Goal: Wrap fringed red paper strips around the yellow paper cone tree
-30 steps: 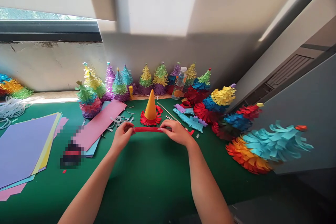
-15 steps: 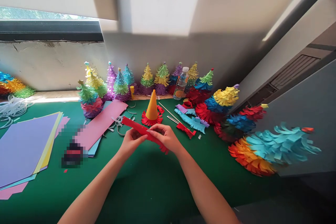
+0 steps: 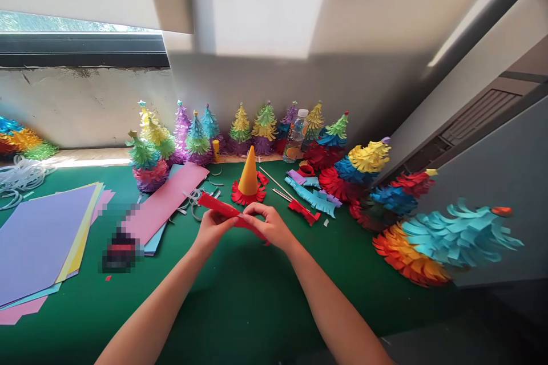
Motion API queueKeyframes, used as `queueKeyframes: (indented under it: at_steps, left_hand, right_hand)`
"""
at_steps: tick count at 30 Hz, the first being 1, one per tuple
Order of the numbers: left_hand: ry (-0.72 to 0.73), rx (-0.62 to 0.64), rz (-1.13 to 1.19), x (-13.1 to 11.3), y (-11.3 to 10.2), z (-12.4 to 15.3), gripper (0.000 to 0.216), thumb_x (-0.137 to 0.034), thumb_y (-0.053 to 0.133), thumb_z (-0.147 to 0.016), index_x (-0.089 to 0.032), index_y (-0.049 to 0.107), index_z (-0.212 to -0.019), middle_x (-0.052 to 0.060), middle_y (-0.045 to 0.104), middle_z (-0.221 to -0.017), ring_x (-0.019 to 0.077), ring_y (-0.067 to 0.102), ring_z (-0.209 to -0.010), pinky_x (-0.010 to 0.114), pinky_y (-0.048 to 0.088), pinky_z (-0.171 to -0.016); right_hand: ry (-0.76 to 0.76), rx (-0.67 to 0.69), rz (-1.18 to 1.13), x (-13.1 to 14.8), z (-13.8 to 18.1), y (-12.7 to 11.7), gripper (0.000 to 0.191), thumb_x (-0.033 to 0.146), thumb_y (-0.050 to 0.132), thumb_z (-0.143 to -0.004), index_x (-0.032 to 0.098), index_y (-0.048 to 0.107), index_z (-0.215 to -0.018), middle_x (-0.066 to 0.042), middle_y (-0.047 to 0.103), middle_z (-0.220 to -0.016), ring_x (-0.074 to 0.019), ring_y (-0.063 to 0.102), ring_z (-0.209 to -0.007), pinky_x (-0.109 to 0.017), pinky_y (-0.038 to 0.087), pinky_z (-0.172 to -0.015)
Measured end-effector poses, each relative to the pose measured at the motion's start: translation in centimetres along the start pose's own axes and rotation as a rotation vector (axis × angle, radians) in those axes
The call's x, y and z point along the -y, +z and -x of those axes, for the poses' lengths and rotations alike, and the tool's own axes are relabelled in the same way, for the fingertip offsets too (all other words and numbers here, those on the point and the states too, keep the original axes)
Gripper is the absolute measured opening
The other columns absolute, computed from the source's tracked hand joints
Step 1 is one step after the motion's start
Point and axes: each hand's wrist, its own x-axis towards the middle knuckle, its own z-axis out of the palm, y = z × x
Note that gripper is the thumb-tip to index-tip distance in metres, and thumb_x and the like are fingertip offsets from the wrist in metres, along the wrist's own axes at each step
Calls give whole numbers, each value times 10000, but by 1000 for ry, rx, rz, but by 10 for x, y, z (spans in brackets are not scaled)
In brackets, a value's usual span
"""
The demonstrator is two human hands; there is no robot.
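- Grip: the left hand (image 3: 217, 228) and the right hand (image 3: 269, 225) both pinch a red strip (image 3: 213, 203) between thumb and fingers, the two thumbs nearly meeting near its middle.
- Position: the strip is on the near side of the yellow cone (image 3: 248, 175), slanting from an upper left end, which projects past the left fingers, to a lower right end, partly hidden by the right hand. How much of its edge is cut cannot be told.
- Handling (judged): the strip appears to be paper, hence very light, thin and pliable. It should bend readily, crease under hard pressure and tear if pulled. Light pinches along the plain band suit it best; any cut edge would crumple more easily.
- Cone: upright on the green table (image 3: 248, 308), with a red fringe (image 3: 242, 198) around its base.
- Right of the cone: thin sticks (image 3: 276, 181), red scraps (image 3: 303, 214) and a blue fringe (image 3: 314, 197); farther right, a blue-and-orange tree (image 3: 458, 234) leans over.
- Left of the cone: a pink sheet (image 3: 173, 199), then, well apart, a paper stack (image 3: 40, 239).
- Behind the cone: a row of small paper trees (image 3: 240, 125), with a bottle (image 3: 294, 140) toward the right.
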Motion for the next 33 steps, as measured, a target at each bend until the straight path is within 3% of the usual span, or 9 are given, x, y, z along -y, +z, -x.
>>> queueKeyframes:
  at_steps: [3, 7, 10, 16, 23, 33]
  left_hand:
    - [-2, -45, -5, 2, -1, -2, 305, -331, 788, -527, -124, 654, -707, 58, 695, -711, 205, 643, -686, 315, 519, -673]
    - [-13, -135, -15, 2, -2, -4, 327, -322, 792, -497, -123, 642, -708, 58, 698, -703, 216, 652, -689, 317, 526, -662]
    - [-5, -137, -28, 1, -1, -5, 333, -308, 792, -495, -124, 629, -721, 58, 696, -704, 217, 656, -703, 314, 532, -670]
    - [104, -152, -69, 1, 3, -1, 377, -270, 767, -550, -141, 586, -855, 30, 676, -757, 183, 651, -721, 305, 537, -701]
    - [205, -133, -199, 0, 4, 3, 290, -234, 729, -599, -147, 580, -832, 27, 625, -832, 143, 622, -711, 258, 525, -680]
    - [243, -90, -302, -1, 2, 4, 207, -225, 695, -621, -148, 591, -783, 28, 612, -847, 138, 603, -689, 250, 514, -653]
  right_hand:
    - [-85, -142, 71, -2, 1, 5, 138, 322, 583, -809, 193, 630, -821, -32, 643, -816, -167, 601, -752, -288, 490, -720]
    - [-317, -348, 392, -8, 4, 13, 131, 260, 552, -839, 223, 644, -924, -69, 655, -910, -200, 598, -842, -342, 477, -793]
    - [-401, -333, 532, -10, 6, 16, 161, 229, 506, -870, 227, 665, -897, -68, 671, -864, -197, 599, -816, -337, 477, -763]
    - [-438, -331, 572, -10, 6, 16, 161, 227, 509, -876, 214, 670, -869, -52, 679, -815, -178, 607, -762, -307, 485, -706]
    - [-457, -322, 590, -8, 7, 16, 137, 197, 525, -857, 204, 659, -826, -44, 676, -781, -174, 607, -744, -293, 482, -690]
    - [-442, -281, 563, -6, 7, 14, 127, 183, 528, -841, 194, 647, -796, -49, 670, -772, -172, 608, -725, -285, 479, -677]
